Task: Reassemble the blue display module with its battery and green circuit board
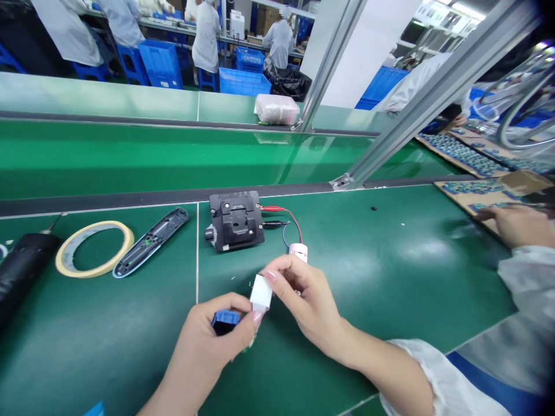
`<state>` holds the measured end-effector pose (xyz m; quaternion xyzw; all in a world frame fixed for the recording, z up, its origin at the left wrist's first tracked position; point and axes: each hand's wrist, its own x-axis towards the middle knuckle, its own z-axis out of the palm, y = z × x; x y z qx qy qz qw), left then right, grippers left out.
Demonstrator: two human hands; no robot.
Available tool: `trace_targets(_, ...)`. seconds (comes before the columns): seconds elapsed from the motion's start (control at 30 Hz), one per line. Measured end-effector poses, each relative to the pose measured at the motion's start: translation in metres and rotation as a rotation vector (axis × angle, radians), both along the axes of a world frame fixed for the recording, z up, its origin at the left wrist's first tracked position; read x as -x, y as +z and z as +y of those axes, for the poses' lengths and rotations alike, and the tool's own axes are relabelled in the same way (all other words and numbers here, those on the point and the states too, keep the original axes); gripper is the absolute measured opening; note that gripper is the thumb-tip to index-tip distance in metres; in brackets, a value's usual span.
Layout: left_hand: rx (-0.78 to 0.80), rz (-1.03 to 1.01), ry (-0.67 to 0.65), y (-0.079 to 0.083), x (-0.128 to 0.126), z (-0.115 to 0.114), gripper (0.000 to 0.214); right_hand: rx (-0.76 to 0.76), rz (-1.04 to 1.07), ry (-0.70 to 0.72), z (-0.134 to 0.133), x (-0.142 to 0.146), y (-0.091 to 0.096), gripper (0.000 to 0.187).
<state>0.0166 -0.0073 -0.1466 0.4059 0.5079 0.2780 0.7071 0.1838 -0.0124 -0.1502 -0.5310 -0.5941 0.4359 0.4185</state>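
Observation:
Low over the green work mat, my left hand (212,335) is closed around a dark blue hollow part (226,319). Its thumb and forefinger also meet the lower end of a small white block-shaped piece (261,293). My right hand (306,300) pinches the upper right side of that same white piece. A bit of green (248,346) shows under my left thumb; what it belongs to is hidden. Just behind my right fingers stands a pale pink-white cylinder (299,251), partly covered. Beyond it lies a black fixture (236,222) with a red and a black clip lead.
On the left are a yellow tape roll (94,249), an open dark handle shell (151,242) and a black cylindrical tool (26,271). A co-worker's hand (520,225) is at the right by cardboard trays (472,193). A metal post (416,98) slants up behind the mat.

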Motion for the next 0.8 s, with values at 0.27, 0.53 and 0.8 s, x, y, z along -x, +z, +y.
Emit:
trace_targets(0.27, 0.053, -0.041, -0.006, -0.004, 0.004, 0.002, 0.033, -0.354, -0.438, -0.154, 0.013, -0.011, 0.004, 0.017)
trace_targets(0.53, 0.093, -0.119, -0.005, -0.014, 0.007, 0.003, 0.043, -0.415, -0.49, -0.101, 0.013, -0.016, 0.014, 0.045)
trace_targets(0.8, 0.112, -0.14, 0.025, -0.02, 0.009, 0.004, 0.044, -0.258, -0.311, 0.05, 0.012, -0.012, 0.014, 0.029)
